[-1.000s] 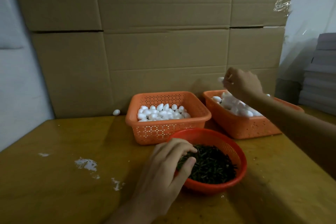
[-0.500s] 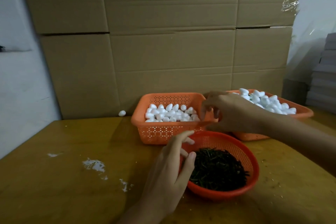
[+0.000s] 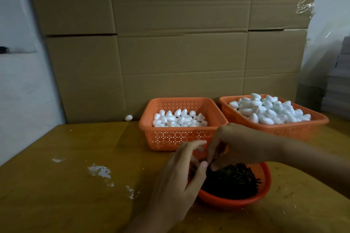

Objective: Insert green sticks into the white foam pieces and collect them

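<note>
1. The left hand [image 3: 180, 179] pinches what looks like a green stick [image 3: 203, 160] above the round red bowl [image 3: 265, 183], which holds a heap of thin, dark sticks [image 3: 233, 181].
2. The right hand [image 3: 240, 145] has swung back from the far right basket [image 3: 322, 120] to meet the left. Its fingers are curled and whatever they hold is hidden. Insertion is probably starting.
3. Farther back, the perforated plastic left basket [image 3: 170, 138] holds smooth, egg-shaped white foam pieces [image 3: 180, 119].

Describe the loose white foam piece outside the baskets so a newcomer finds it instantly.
Start at the wall of cardboard boxes behind the wooden table. Follow its base left from the left orange basket. The foam piece lies alone on the tabletop there, unlike all the others, which are heaped in baskets.
</note>
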Available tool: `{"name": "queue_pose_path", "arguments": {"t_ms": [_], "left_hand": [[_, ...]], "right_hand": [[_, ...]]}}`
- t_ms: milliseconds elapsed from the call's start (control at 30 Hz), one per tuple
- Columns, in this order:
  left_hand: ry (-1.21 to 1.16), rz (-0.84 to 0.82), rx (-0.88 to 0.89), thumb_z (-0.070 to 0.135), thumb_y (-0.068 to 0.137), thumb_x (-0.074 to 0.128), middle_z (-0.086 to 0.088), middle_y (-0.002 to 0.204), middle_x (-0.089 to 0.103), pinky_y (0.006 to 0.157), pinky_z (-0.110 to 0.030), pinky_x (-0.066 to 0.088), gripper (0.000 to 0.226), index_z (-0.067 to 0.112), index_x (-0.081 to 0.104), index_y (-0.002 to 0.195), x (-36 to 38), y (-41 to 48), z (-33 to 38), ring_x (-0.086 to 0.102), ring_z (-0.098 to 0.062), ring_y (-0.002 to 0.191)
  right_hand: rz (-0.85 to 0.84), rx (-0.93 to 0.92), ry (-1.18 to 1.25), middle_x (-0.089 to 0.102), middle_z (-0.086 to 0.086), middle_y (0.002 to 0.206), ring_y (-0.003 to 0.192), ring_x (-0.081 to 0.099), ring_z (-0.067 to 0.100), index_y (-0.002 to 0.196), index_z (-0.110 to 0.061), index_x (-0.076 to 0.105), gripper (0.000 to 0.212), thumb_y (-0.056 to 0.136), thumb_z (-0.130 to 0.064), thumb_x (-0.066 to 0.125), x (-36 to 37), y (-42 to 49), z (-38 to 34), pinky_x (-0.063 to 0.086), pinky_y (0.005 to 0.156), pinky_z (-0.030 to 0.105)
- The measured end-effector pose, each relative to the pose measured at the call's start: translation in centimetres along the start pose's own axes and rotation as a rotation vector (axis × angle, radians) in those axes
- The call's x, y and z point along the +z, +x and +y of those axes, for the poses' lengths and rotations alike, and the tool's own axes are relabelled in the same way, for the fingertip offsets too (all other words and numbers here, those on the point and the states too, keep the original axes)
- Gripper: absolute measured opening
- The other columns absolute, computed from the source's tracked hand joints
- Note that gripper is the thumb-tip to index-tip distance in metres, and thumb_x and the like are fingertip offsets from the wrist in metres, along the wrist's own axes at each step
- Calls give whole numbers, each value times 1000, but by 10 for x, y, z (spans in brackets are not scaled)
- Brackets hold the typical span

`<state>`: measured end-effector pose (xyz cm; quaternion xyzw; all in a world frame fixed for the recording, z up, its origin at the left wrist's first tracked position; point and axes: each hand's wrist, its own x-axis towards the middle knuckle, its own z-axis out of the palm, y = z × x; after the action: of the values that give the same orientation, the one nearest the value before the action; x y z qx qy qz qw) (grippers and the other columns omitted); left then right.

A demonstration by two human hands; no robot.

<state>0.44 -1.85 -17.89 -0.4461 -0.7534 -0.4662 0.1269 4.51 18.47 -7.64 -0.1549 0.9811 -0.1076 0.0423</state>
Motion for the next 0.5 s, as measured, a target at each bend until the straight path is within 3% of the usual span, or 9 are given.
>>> {"name": "queue_pose_path", "arguments": {"t_ms": [67,167,267,500], "left_hand": [[-31,12,-3,58,98,47,31,129,54,90,-16,50,39,56,44,137,-2,0,2,60,-1,118],[-99,34,20,45,95,62,20,118,61,87,-25,54,31,44,61,126,-4,0,4,67,-12,107],[-134,54,23,34,94,70,18,110,67,86,-27,55,26,35,70,120,-5,1,4,69,-14,102],[-207,153,-20,25,89,78,17,94,77,82,-18,54,12,25,82,100,-3,3,0,73,-9,97]], "right_hand": [[-1,-14,132,78,-14,95,81,73,8,99,-40,80,12,87,-37,81,-7,-1,3,58,76,23],[19,-8,355,79,-13,92,75,76,19,93,-41,81,9,84,-39,83,-9,-1,8,58,61,19],[19,-7,528,79,-5,89,77,76,15,90,-32,82,18,78,-46,85,-5,1,11,59,62,21],[-42,14,698,78,6,82,75,76,17,92,-19,83,16,84,-32,87,1,3,20,61,67,24]]}}
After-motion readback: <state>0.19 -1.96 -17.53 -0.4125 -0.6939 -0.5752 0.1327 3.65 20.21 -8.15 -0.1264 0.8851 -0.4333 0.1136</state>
